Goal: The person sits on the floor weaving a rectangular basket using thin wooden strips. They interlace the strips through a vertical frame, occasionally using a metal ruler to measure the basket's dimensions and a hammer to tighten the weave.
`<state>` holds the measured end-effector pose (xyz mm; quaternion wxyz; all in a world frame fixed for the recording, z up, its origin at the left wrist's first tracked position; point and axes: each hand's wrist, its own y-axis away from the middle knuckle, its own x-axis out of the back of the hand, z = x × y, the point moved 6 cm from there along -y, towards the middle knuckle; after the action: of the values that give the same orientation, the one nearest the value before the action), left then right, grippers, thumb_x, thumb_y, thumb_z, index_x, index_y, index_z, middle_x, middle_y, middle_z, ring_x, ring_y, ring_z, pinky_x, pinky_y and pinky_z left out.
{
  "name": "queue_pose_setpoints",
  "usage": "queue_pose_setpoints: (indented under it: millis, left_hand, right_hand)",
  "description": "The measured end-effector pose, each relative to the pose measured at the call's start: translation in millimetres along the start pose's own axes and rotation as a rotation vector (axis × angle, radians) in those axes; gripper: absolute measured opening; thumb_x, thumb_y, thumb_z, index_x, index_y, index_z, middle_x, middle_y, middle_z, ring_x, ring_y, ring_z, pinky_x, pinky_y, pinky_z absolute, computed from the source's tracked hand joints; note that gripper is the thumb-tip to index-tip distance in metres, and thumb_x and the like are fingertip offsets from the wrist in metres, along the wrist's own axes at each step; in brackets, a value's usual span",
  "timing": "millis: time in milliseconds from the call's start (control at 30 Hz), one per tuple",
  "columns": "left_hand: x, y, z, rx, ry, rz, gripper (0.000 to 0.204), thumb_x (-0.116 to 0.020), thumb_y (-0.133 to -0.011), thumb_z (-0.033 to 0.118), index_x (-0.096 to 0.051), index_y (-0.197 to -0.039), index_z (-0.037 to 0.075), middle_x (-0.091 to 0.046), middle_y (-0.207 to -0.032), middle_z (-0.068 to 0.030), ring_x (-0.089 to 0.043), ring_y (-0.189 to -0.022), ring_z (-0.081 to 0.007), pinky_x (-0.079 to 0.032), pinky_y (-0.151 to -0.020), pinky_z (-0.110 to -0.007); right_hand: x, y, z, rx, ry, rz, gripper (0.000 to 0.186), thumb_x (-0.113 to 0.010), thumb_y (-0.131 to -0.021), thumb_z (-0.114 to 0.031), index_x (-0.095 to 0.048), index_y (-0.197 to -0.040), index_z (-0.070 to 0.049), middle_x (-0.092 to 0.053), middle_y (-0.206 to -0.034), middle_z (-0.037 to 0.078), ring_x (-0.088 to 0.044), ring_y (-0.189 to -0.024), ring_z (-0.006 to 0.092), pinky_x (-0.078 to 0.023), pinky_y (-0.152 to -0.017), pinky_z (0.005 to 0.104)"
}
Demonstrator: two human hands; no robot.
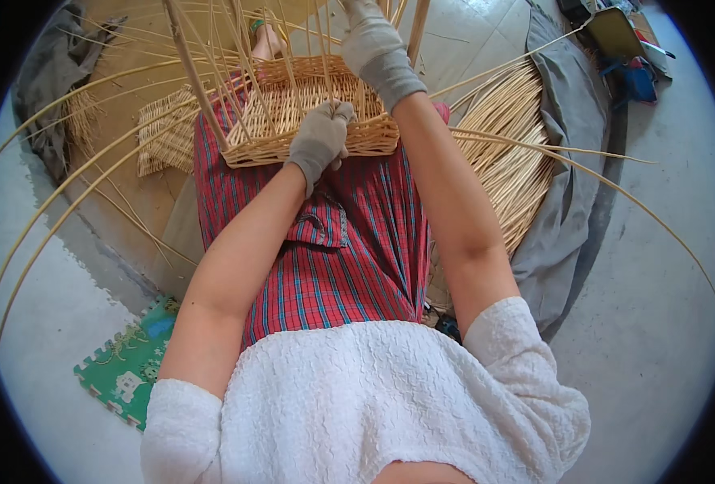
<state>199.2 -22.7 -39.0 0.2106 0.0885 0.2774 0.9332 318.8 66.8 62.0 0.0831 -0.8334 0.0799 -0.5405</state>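
A half-woven wicker basket (264, 113) with a rectangular base and low walls rests on my lap. Thin upright stakes and thicker corner sticks rise from it past the top edge of the picture. My left hand (323, 133), in a grey and white glove, is closed at the middle of the basket's near wall, beside an upright stake. Its fingertips are partly hidden against the weave. Raised above the basket's right side is my right hand (373, 48), gloved the same way. Its fingers run into the top edge, so their grip does not show.
Long canes (59, 189) arch out to the left, and others (591, 173) reach right. A bundle of peeled rods (510, 153) lies on grey cloth (575, 137) at the right. Left are a woven piece (164, 137) and a green foam mat (123, 367). A bare foot (267, 42) shows beyond the basket.
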Motion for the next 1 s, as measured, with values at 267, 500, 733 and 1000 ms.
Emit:
queue_pose_setpoints:
  millis: [267,500,733,1000]
  left_hand:
    - [0.2,-5.4,6.6,0.028,-0.245,0.037,0.020,-0.063,-0.102,0.021,-0.059,-0.115,0.006,-0.060,-0.067,-0.0064,-0.053,-0.039,-0.0142,-0.044,-0.031,-0.033]
    - [37.4,52.5,7.7,-0.464,-0.085,0.176,0.041,-0.062,-0.101,0.009,-0.052,-0.140,0.009,-0.067,-0.115,-0.0126,-0.067,-0.065,-0.0171,-0.056,-0.059,-0.033]
    - [191.8,91.5,-62.0,-0.686,-0.337,0.738,0.027,-0.062,-0.099,0.004,-0.065,-0.125,0.005,-0.067,-0.109,-0.0075,-0.067,-0.081,-0.0156,-0.056,-0.077,-0.032]
    - [126.3,113.0,-53.3,-0.509,-0.266,0.159,0.022,-0.062,-0.091,-0.003,-0.070,-0.111,0.004,-0.068,-0.103,-0.0074,-0.067,-0.091,-0.0167,-0.056,-0.084,-0.032]
  right_hand:
    - [60.1,186.0,66.5,-0.504,-0.713,0.382,0.024,-0.054,-0.105,-0.018,-0.064,-0.117,0.000,-0.070,-0.103,0.010,-0.075,-0.086,0.0194,-0.061,-0.066,0.0323]
    - [68.7,218.8,21.4,-0.560,-0.527,-0.292,0.020,-0.059,-0.104,-0.023,-0.069,-0.112,-0.007,-0.073,-0.107,0.011,-0.075,-0.091,0.0277,-0.060,-0.075,0.0382]
    - [-83.3,204.1,-30.2,0.015,0.005,-0.531,0.033,-0.057,-0.097,-0.022,-0.067,-0.128,-0.014,-0.070,-0.118,0.016,-0.066,-0.114,0.0354,-0.053,-0.097,0.0482]
    - [-269.5,178.2,4.7,-0.266,-0.284,-0.414,0.055,-0.032,-0.110,-0.041,-0.043,-0.156,-0.013,-0.036,-0.164,0.017,-0.030,-0.153,0.0349,-0.022,-0.127,0.0469]
